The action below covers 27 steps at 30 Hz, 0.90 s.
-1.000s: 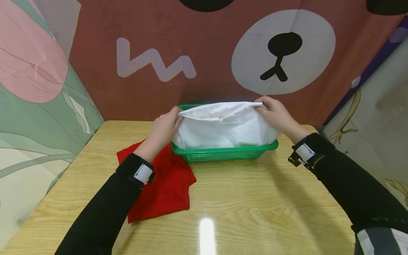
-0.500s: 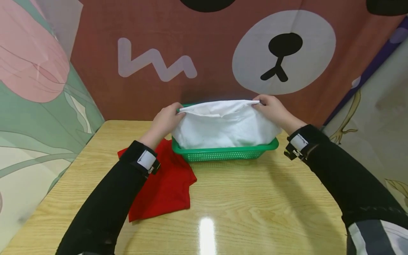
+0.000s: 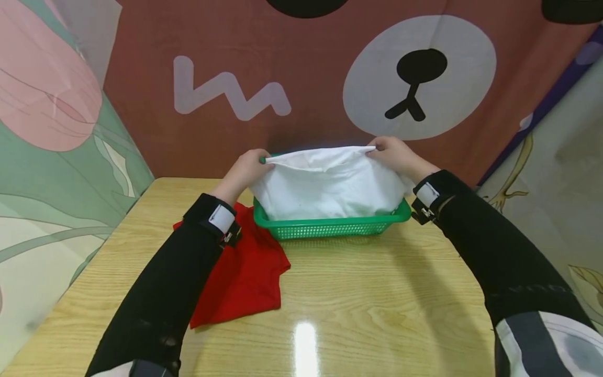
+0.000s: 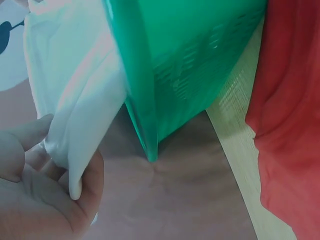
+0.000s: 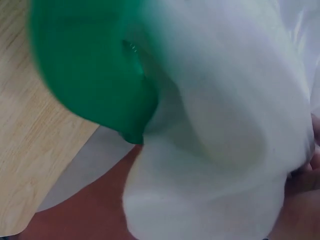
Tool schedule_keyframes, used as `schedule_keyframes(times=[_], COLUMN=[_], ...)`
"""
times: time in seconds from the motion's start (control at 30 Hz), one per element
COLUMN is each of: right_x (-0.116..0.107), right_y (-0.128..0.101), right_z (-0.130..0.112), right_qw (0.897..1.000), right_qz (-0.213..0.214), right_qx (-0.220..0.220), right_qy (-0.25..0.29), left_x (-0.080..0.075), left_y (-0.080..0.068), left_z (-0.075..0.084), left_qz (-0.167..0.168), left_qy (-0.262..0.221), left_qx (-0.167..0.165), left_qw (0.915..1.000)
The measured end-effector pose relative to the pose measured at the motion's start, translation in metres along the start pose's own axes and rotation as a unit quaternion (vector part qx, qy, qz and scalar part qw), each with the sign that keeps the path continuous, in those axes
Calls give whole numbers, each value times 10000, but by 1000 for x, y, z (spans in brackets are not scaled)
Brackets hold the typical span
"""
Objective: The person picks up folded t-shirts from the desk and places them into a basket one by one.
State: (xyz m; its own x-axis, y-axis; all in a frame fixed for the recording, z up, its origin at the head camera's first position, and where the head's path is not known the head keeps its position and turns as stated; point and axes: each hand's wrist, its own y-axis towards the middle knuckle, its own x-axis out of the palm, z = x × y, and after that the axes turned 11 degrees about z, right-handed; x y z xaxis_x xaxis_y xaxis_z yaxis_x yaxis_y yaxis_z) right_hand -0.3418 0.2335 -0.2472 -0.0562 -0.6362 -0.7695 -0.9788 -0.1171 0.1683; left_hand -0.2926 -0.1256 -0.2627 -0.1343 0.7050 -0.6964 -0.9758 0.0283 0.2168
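Note:
A white cloth lies bunched in a green plastic basket at the far side of the wooden table. My left hand pinches the cloth's upper left edge, and my right hand pinches its upper right edge, so the top hem is stretched between them above the basket's far rim. In the left wrist view the white cloth runs between thumb and fingers beside the green basket. The right wrist view shows the white cloth draped over the basket's corner.
A red cloth lies flat on the table left of the basket, partly under my left forearm. Printed fabric backdrops stand close behind the table and along its left and right sides. The near half of the table shows bare wood.
Both hands have moved away from me toward the backdrop with the cloth's top edge, and my arms have stretched further out. The red cloth and basket have stayed put.

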Motion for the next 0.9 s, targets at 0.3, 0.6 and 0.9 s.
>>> schedule_keyframes(times=[0.3, 0.6, 0.9], right_x=[1, 6, 6], right_y=[21, 34, 38], right_z=[-2, -10, -14], right_qw=[9986, 9967, 9926], right_qz=[-459, -622, -982], right_qx=[15, 0, 278], right_qy=[-279, -518, -653], left_x=[-1, -3, -6], left_y=[14, 27, 41], left_z=[2, 2, 4], left_qz=[-86, -99, -775], left_qy=[39, 95, 399], left_qx=[-125, -200, -313], left_qw=[9999, 9997, 9957])
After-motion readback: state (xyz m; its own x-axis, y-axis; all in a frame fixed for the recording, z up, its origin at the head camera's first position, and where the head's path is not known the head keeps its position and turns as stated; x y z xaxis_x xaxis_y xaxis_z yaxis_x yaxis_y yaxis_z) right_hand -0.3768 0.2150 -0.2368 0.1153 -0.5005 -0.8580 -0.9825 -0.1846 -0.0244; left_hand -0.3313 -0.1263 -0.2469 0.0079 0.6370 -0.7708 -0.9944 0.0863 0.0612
